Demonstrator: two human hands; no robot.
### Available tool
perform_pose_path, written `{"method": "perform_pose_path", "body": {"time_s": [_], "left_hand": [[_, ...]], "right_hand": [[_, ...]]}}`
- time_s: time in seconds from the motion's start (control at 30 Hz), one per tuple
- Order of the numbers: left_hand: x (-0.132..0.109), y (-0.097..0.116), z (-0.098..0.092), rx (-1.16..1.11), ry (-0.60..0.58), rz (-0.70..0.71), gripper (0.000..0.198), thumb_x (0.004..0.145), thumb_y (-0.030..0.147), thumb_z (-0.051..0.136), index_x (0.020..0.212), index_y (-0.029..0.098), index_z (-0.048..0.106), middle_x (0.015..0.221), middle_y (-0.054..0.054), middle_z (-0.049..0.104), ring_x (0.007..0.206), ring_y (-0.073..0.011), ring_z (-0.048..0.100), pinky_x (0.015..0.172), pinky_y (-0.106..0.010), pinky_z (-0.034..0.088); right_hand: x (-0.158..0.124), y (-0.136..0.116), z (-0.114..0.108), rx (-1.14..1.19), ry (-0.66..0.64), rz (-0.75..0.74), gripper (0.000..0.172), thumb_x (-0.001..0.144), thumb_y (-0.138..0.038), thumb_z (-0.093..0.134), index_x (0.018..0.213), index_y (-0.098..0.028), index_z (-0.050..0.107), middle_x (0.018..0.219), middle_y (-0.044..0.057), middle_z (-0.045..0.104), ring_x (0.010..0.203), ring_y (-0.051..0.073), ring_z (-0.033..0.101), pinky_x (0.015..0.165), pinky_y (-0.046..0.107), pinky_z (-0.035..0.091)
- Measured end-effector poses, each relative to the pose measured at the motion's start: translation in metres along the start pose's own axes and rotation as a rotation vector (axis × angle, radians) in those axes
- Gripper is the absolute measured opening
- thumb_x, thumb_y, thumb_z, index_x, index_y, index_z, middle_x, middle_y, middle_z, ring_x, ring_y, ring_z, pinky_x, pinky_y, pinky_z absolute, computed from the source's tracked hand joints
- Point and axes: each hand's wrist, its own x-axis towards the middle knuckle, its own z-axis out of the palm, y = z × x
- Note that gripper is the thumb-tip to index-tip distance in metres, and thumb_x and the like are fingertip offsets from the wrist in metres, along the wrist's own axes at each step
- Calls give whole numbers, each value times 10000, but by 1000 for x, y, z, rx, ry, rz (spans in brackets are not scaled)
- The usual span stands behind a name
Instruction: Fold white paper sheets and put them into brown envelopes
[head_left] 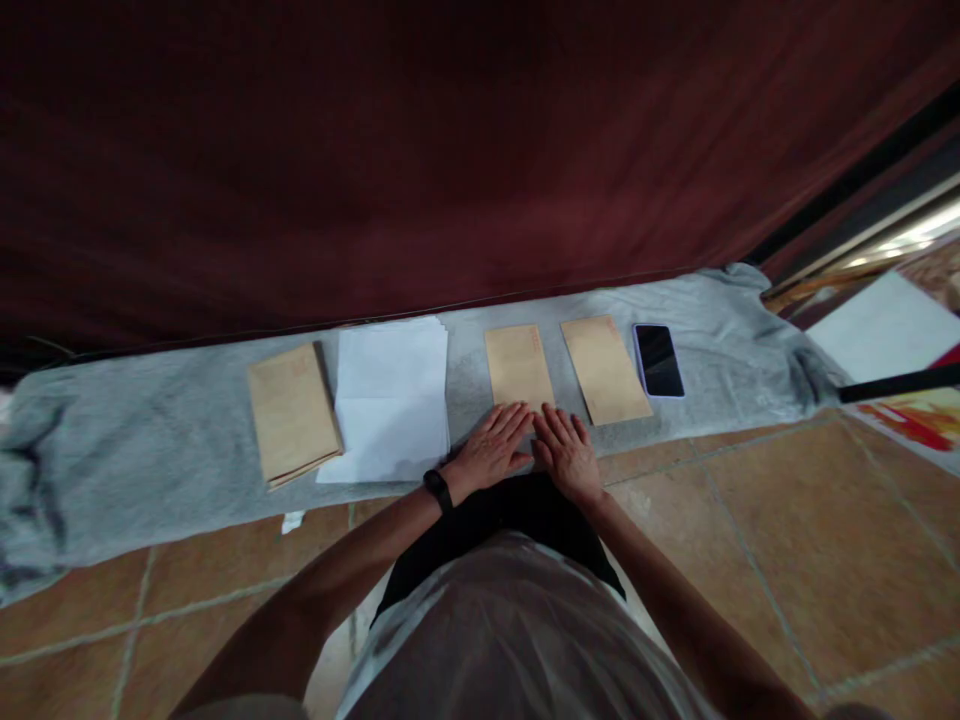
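My left hand [493, 447], with a black band on its wrist, lies flat with fingers stretched over the near end of a brown envelope [519, 362]. Beside it, my right hand [566, 452] is also flat, its fingertips at the same envelope's near right corner. The near edge of that envelope is hidden under the fingers. To the right lies a second brown envelope [606, 370], slightly turned. Left of my hands is a stack of white paper [394, 400], and farther left a pile of brown envelopes [294, 412].
A phone [660, 360] with a dark screen lies right of the envelopes. Everything rests on a long narrow surface under grey cloth [150, 440], against a dark red curtain-like backdrop [450, 150]. Tiled floor [750, 520] runs below; a white scrap [292, 521] lies there.
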Motion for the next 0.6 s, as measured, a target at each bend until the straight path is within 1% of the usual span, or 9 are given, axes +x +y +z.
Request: {"method": "perform_pose_path", "body": {"time_s": [0.07,0.17,0.27,0.47,0.6], "left_hand": [[-8,2,0,7,-12,15,713,985,462,507,1578,144,271,1642,-152,281,1542,-272,194,1263,-478,143],[-14,3,2,18,-13,37,750,974,475,531,1576,119,262,1640,-164,279,1542,-276,196,1266,-473,127],[-15,3,3,25,-5,48,771,967,478,541,1574,98,256,1638,-179,274,1540,-285,198,1265,-479,119],[-14,6,0,21,-7,44,757,966,481,544,1579,142,258,1650,-153,258,1541,-287,197,1264,-485,116],[-14,6,0,41,1,48,752,963,481,550,1578,155,265,1655,-140,251,1542,-284,193,1266,-480,112]], "right_hand": [[-1,1,2,-4,5,-5,563,1050,-357,392,1593,-276,266,1631,54,314,1487,271,336,1220,511,211],[-1,3,3,-13,12,-9,555,1053,-362,380,1591,-273,275,1631,58,316,1487,273,336,1218,508,210],[-1,4,4,-15,16,-17,555,1053,-368,378,1590,-264,279,1633,64,312,1489,276,330,1216,511,209],[-1,3,2,-35,8,-16,544,1059,-373,363,1587,-266,287,1632,62,315,1491,267,327,1216,500,216],[-1,5,-1,-38,-24,-20,543,1057,-371,367,1585,-261,297,1633,65,313,1495,267,321,1221,497,213]]}}
